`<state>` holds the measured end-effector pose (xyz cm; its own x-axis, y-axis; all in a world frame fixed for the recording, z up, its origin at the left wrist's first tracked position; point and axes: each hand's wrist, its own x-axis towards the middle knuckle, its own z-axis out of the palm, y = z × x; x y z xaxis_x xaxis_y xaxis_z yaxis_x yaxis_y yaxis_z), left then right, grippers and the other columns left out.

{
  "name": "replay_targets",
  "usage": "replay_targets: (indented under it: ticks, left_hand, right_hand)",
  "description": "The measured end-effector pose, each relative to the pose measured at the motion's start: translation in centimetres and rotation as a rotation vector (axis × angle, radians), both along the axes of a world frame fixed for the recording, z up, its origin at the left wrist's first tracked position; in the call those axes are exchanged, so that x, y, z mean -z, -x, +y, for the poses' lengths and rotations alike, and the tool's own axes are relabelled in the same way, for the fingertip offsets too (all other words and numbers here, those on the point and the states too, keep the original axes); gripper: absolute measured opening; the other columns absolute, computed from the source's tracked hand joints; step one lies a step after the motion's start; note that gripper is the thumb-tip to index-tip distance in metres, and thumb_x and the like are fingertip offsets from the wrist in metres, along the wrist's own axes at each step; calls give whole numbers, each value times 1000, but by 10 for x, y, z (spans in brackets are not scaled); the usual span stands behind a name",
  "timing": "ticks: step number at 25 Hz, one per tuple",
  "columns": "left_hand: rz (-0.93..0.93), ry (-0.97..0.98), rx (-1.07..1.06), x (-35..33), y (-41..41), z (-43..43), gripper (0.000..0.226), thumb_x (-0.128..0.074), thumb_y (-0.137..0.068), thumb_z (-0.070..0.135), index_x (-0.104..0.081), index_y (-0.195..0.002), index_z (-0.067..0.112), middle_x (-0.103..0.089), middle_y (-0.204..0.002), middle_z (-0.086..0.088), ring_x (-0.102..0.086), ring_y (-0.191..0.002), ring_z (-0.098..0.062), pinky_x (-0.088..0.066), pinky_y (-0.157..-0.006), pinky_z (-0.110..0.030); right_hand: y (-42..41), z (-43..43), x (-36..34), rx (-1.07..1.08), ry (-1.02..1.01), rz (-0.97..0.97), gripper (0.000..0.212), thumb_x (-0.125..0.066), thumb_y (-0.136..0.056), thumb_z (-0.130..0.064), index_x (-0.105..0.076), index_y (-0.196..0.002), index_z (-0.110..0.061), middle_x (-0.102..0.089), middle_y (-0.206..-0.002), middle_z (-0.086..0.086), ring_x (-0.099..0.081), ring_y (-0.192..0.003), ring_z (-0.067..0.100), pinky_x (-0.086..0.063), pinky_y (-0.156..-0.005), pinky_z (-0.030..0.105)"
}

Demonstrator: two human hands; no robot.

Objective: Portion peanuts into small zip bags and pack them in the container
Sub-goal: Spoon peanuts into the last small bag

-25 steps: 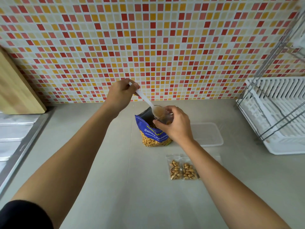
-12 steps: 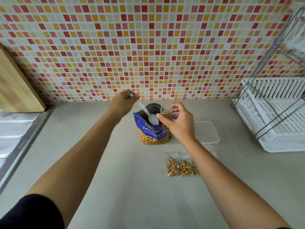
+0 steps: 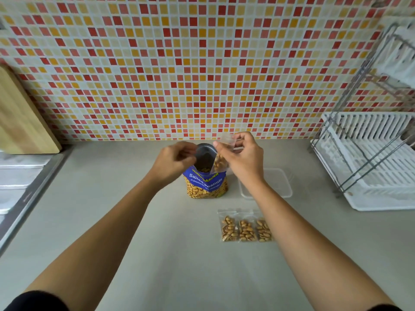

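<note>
Pinching the zip bag [image 3: 221,162], the right hand [image 3: 243,158] hovers over the peanut pouch [image 3: 205,186]; left hand [image 3: 173,163] curled, grip unclear.

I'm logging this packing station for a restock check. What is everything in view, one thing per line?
peanut bag: one, blue, open, standing mid-counter
held zip bag: one, clear, part-filled, at peanut bag's mouth
filled zip bags: three, clear, side by side in front of container
container: one, clear, right of peanut bag
dish rack: one, white, far right
cutting board: one, wooden, far left
sink: one, steel, left edge
left hand: one, at peanut bag's mouth
right hand: one, pinches held zip bag
</note>
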<state>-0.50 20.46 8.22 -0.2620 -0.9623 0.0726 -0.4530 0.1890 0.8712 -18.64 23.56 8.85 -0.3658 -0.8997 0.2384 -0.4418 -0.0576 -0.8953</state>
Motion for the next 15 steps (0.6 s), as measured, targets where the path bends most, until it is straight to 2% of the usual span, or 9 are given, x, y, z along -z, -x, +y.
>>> replay_targets:
  ticks: [2, 4, 7, 9, 11, 12, 15]
  left_hand:
    - [-18, -66, 95, 3, 6, 9, 40, -69, -83, 22, -59, -120, 9, -66, -111, 1, -63, -101, -11, -53, -87, -24]
    - [92, -140, 130, 7, 12, 13, 47, -71, -79, 26, -60, -121, 7, -68, -112, -2, -66, -102, -13, -55, -87, -26]
    - [278, -226, 96, 11, 14, 15, 26, -64, -86, 12, -65, -111, 4, -71, -103, -11, -68, -99, -25, -56, -86, -36]
    - [322, -266, 79, 10, 14, 19, 14, -57, -90, 6, -67, -100, 8, -71, -95, -9, -67, -93, -25, -56, -84, -34]
    - [325, -284, 100, 7, 17, 25, 14, -55, -91, 8, -68, -94, 12, -72, -88, -4, -68, -88, -20, -55, -81, -32]
    - [316, -285, 116, 5, 19, 28, 12, -56, -91, 12, -68, -95, 10, -72, -87, -3, -68, -86, -18, -55, -79, -31]
    - [318, -287, 113, 10, 25, 39, 21, -58, -90, 13, -64, -104, -2, -68, -89, -8, -67, -81, -13, -56, -69, -23]
  right_hand:
    - [-5, -1, -3, -22, -16, -60, 47, -76, -68, -50, -54, -97, -20, -64, -88, -5, -62, -77, 8, -47, -59, 16]
    - [-10, 0, -5, -54, -32, -105, 47, -76, -67, -51, -52, -97, -23, -64, -90, -6, -62, -81, 7, -45, -62, 14]
    - [-5, -1, -8, -144, -74, -128, 44, -72, -71, -51, -55, -99, -22, -65, -91, -6, -62, -83, 6, -47, -64, 16]
    - [3, -5, -7, -264, -123, -182, 26, -68, -79, -44, -60, -95, -25, -69, -92, -4, -65, -87, 11, -55, -76, 28]
    - [12, -6, -6, -346, -151, -200, 8, -66, -83, -33, -64, -88, -28, -71, -92, -2, -66, -89, 14, -55, -83, 36]
    - [15, -6, -7, -373, -154, -196, 2, -66, -84, -29, -64, -85, -28, -71, -91, -1, -66, -88, 15, -54, -82, 34]
    - [27, 1, -5, -399, -168, -180, 6, -67, -83, -26, -65, -80, -30, -70, -89, 0, -65, -84, 16, -53, -75, 28]
